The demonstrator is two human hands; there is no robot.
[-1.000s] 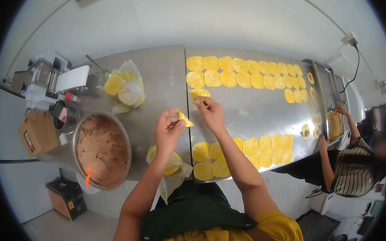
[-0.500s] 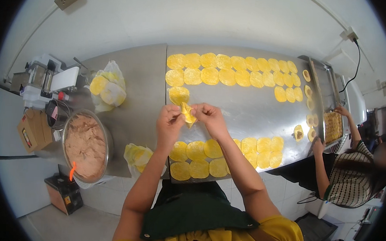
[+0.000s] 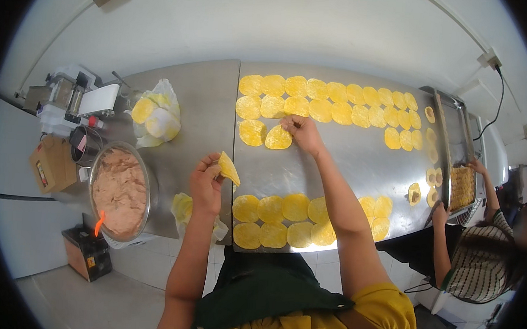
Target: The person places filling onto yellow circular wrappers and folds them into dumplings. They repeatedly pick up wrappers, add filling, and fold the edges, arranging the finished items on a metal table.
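Between the fingers of my left hand (image 3: 205, 184) is a thin yellow dough wrapper (image 3: 229, 168), folded over and raised off the table; whether it is a single sheet I cannot tell. My right hand (image 3: 302, 134) pinches the upper right edge of a round dough wrapper (image 3: 278, 138), which lies flat on the steel table (image 3: 347, 163). Just left of that one lies another yellow wrapper (image 3: 252, 133). Two long rows of wrappers (image 3: 320, 110) run along the far side, and two more rows (image 3: 270, 209) along the near side, partly hidden by my right forearm.
On the left stand a steel bowl of pinkish filling (image 3: 119, 192), a plastic bag of wrappers (image 3: 157, 116) and a second bag (image 3: 182, 208). At right, filled wrappers (image 3: 414, 194) lie by a metal tray (image 3: 443, 138), where a co-worker's hands (image 3: 441, 214) hold another tray of food (image 3: 462, 188).
My hands have moved apart. The right has carried a wrapper up and right onto the table, beside the first of a third row; the left has drawn back down-left with folded dough.
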